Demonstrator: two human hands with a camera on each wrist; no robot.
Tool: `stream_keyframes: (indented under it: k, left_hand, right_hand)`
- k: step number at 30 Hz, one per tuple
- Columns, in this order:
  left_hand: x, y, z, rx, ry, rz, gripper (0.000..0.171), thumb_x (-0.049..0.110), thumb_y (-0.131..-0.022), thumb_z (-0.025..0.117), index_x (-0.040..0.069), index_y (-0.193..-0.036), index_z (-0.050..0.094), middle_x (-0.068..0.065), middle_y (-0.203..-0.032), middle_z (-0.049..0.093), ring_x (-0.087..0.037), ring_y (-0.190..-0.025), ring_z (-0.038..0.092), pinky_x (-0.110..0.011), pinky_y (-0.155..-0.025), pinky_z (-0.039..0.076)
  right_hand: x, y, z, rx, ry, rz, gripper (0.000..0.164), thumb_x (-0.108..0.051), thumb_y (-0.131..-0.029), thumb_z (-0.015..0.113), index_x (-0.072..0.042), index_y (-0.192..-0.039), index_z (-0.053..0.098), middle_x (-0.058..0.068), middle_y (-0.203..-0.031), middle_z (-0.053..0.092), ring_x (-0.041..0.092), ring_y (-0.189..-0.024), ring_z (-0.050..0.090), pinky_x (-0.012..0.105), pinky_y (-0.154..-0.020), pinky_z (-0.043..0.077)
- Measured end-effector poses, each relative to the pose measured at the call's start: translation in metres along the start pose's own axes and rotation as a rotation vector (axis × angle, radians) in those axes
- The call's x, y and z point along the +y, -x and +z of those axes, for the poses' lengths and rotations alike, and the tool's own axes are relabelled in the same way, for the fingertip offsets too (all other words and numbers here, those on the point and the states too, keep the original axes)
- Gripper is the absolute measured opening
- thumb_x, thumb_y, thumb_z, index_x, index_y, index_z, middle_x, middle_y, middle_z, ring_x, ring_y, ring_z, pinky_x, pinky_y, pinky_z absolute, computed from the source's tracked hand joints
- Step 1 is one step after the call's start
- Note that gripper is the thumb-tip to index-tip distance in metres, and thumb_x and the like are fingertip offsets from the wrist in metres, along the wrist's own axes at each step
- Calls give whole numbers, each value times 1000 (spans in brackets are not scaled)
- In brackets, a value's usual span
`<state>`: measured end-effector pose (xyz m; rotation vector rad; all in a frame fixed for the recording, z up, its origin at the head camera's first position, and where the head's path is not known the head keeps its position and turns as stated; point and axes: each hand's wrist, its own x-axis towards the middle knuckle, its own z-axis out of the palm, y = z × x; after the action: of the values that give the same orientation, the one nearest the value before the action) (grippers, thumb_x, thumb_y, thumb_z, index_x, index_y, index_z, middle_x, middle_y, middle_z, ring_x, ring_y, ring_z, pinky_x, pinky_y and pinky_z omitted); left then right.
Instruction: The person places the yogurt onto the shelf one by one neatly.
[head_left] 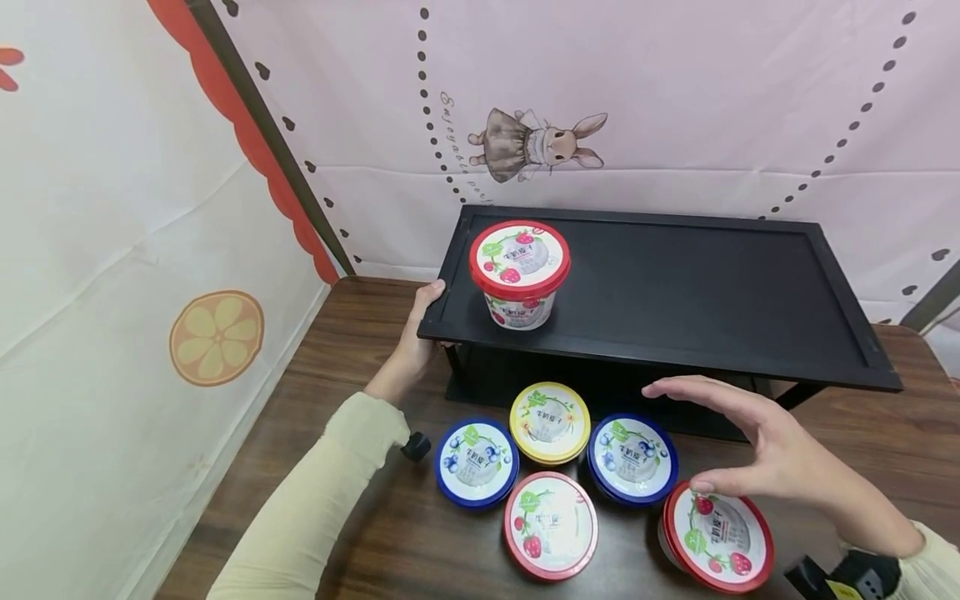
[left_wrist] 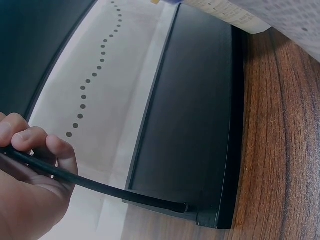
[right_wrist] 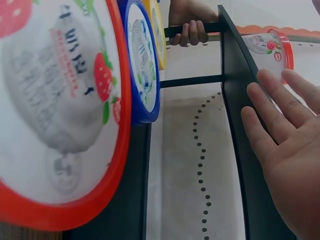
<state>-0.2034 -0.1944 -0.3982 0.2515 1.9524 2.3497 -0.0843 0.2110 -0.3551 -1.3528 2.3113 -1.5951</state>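
Note:
A black two-tier shelf [head_left: 697, 287] stands on the wooden table. My left hand [head_left: 420, 325] grips its left end; in the left wrist view, the fingers curl round a thin black side bar [left_wrist: 110, 190]. On the upper tier, at the left, sits a red-lidded tub [head_left: 520, 262] with strawberry prints. My right hand [head_left: 780, 450] hovers, fingers spread and holding nothing, over another red-lidded tub [head_left: 723, 537] on the table. The right wrist view shows that hand [right_wrist: 295, 145] beside the shelf's upper board, with the red-lidded tub large at left.
In front of the shelf stand two blue-lidded tubs [head_left: 477, 463], a yellow-lidded tub [head_left: 550, 423] and a pinkish-red-lidded tub [head_left: 551, 529], close together. The lower tier [left_wrist: 190, 100] lies low above the table [left_wrist: 275, 150]. A printed cloth [head_left: 675, 100] hangs behind.

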Motion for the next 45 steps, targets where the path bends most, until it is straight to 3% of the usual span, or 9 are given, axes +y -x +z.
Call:
stream_keyframes:
  k: [11,23,35,45]
  left_hand:
    - [1,-1,0,21,-62,-34,54,65,-91,42,13,-100,55,1,-66,54,-12,-53,48,-25,-51,40]
    - [1,-1,2,0,-14,-17,51,61,-93,42,12,-97,55,1,-64,54,-11,-51,49,-24,-49,40]
    - [0,1,0,3,1,-1,48,59,-92,44,12,-88,55,2,-60,50,-9,-47,41,-25,-46,32]
    - [-2,0,-1,44,-32,-18,54,66,-87,47,12,-92,55,1,-64,52,-11,-50,45,-25,-48,36]
  right_hand:
    - [7,16,4,-4,-16,20,92,4,-58,85,8,-140,44,21,-138,50,24,-131,42,23,-103,30]
    - [16,28,11,-9,-53,0,92,3,-58,83,11,-139,41,23,-138,49,24,-132,41,23,-104,30]
    - [20,47,13,-33,-79,156,96,0,-61,80,1,-146,37,18,-144,45,22,-133,41,20,-102,32]
    - [27,64,14,-22,-64,259,96,-2,-63,79,-6,-149,36,14,-145,45,21,-130,45,30,-96,42]
